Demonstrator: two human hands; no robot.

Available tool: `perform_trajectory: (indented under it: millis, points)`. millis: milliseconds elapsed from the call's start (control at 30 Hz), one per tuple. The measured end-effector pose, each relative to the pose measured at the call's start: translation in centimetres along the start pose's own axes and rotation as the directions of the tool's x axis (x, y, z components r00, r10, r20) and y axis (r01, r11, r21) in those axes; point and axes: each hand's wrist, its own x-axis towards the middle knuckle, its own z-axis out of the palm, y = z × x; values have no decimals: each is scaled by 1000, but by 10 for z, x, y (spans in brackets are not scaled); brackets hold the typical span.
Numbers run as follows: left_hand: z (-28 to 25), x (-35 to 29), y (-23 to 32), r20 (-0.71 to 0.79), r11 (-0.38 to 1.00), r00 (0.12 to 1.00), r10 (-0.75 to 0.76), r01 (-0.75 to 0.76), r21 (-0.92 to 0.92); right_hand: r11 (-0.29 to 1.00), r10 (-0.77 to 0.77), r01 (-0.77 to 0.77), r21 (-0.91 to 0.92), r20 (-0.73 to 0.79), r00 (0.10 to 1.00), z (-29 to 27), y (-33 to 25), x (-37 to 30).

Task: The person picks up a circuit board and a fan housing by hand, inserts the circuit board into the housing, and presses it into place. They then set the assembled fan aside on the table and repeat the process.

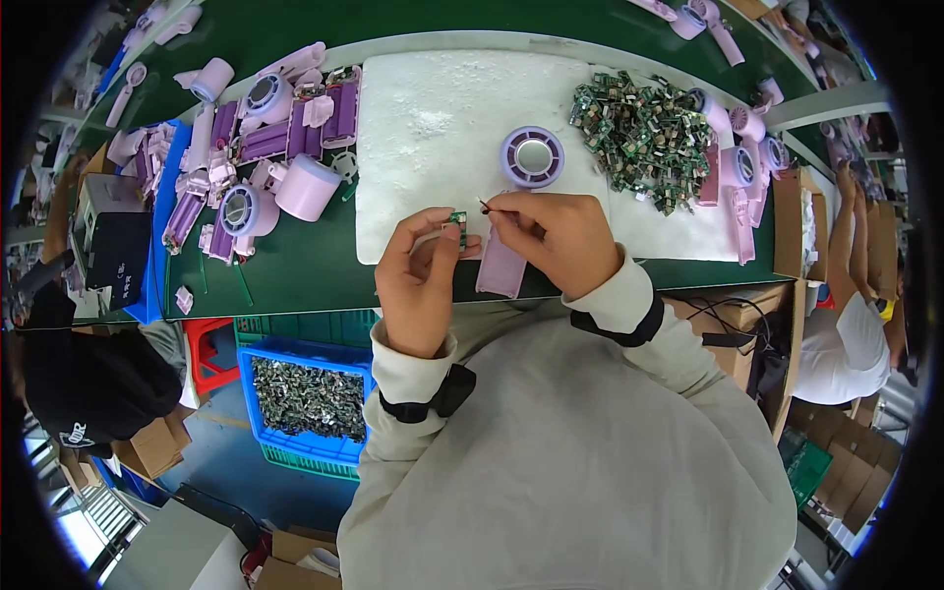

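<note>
My left hand (418, 285) pinches a small green circuit board (459, 222) between thumb and fingers. Close to its right, the fingertips of my right hand (570, 241) are closed on a thin dark wire end (483, 205) with a pale tip; its other end is hidden. Beneath my hands lies a pink handheld fan with a purple ring head (533, 157) and a flat handle (502, 267). The handle passes under my right hand, which covers part of it. The fan rests on a white foam sheet (442, 108).
A heap of circuit boards (644, 138) lies on the foam's right. Purple and pink fan parts (310, 187) crowd the left, with more fan bodies (742, 167) at right. Below the bench edge stands a blue crate (344, 447) of small boards. Other people sit at both sides.
</note>
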Motion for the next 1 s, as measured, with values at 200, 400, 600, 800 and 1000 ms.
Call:
perform_trajectory:
  millis: [200,400,600,800,1000]
  points:
    - [7,5,0,46,1000,999,22,-23,11,994,82,-86,62,72,994,-12,-3,0]
    - [4,5,-2,79,1000,997,7,-8,10,983,98,-109,149,81,992,-15,-3,-1]
    - [3,3,2,101,994,995,13,-25,109,990,81,-92,108,98,992,-21,-6,0]
    - [-2,1,-1,144,975,986,80,-107,195,993,-27,7,121,160,987,-30,-5,3]
    - [-1,-2,0,161,945,978,132,-173,278,991,-56,35,131,156,986,-31,-3,-1]
